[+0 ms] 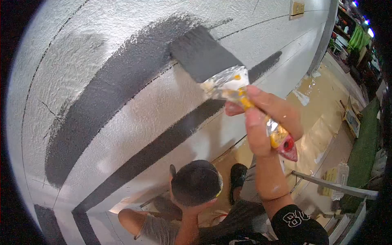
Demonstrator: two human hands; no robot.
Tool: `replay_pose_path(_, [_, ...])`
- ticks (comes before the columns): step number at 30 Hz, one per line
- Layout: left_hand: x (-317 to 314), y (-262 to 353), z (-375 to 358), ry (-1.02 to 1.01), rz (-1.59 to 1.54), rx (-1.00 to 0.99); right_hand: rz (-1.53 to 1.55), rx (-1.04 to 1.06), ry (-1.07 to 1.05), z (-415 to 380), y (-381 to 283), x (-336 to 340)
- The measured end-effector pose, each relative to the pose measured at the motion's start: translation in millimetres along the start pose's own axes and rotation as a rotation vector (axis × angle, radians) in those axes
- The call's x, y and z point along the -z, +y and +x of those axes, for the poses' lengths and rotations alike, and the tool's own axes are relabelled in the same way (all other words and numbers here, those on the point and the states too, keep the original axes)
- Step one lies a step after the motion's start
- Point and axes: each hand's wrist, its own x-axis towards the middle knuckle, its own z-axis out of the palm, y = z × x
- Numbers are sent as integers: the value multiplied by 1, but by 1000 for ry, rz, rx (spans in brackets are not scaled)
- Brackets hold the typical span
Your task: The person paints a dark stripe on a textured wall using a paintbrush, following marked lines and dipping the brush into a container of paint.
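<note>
My right hand (271, 122), below a black sleeve, pinches the handle of a wide paintbrush (208, 55). Dark grey paint covers its bristles, and yellow and white paint stains mark the metal band and handle. The bristle tip lies at the upper end of a broad curved dark grey band (102, 87) on the textured white wall (134, 110). Lower in view, my left hand (196, 209) cups a round container of dark paint (196, 182) from beneath; most of its fingers are hidden. A narrower dark stripe (163, 139) runs below the curved band.
Thin pencil lines cross the wall, and an outlet (297, 8) sits at upper right. Metal ladder rails (335, 185) stand at lower right beside a clear plastic box (337, 179). A black shoe (238, 179) and grey clothing (161, 228) show below. Brown sheeting (320, 126) covers the floor.
</note>
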Motion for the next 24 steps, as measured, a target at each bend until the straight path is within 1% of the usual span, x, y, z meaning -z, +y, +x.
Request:
replay_pose_path(1, [-7, 10, 3, -15, -22, 21, -1, -1, 1, 1, 0, 2])
replay_pose_path(3, [-16, 28, 8, -46, -63, 62, -213, 118, -71, 4, 4, 8])
replay_pose_path(4, [-17, 31, 9, -58, -85, 81, -212, 119, -71, 7, 7, 9])
replay_pose_path(5, [-11, 30, 9, -55, -86, 81, -42, 2, 52, 9, 10, 9])
replay_pose_path(6, [-2, 27, 10, -116, 94, -63, 129, -117, 174, 12, 14, 10])
replay_pose_path(7, [5, 23, 9, -178, 276, -206, 131, -120, 171, 15, 18, 14])
replay_pose_path(9, [10, 15, 3, -136, 240, -166, -51, -105, 213, 22, 26, 23])
replay_pose_path(13, [19, -5, -11, 16, 96, -19, -51, -122, 268, 22, 28, 22])
replay_pose_path(14, [23, -12, -15, 18, 95, -19, -37, -112, 206, 18, 25, 20])
replay_pose_path(15, [28, -18, -20, 33, 160, -44, -24, -102, 144, 14, 20, 15])
replay_pose_path(16, [32, -23, -24, 48, 225, -68, -12, -121, 126, 12, 13, 9])
replay_pose_path(17, [28, -20, -22, 49, 223, -66, -13, -121, 124, 8, 10, 7])
replay_pose_path(19, [13, -3, -11, -46, 266, -189, -31, 67, -143, 3, 6, 7])
replay_pose_path(20, [5, 12, -5, -47, 266, -190, -31, 68, -142, 3, 4, 7])
replay_pose_path(22, [-8, 38, 5, -162, 117, -42, -120, 155, -202, 5, 0, 6])
replay_pose_path(23, [0, 21, -4, -163, 120, -42, -119, 154, -200, 5, 4, 8])
replay_pose_path(24, [15, -11, -19, -68, 60, -30, -17, 97, -104, 7, 12, 12])
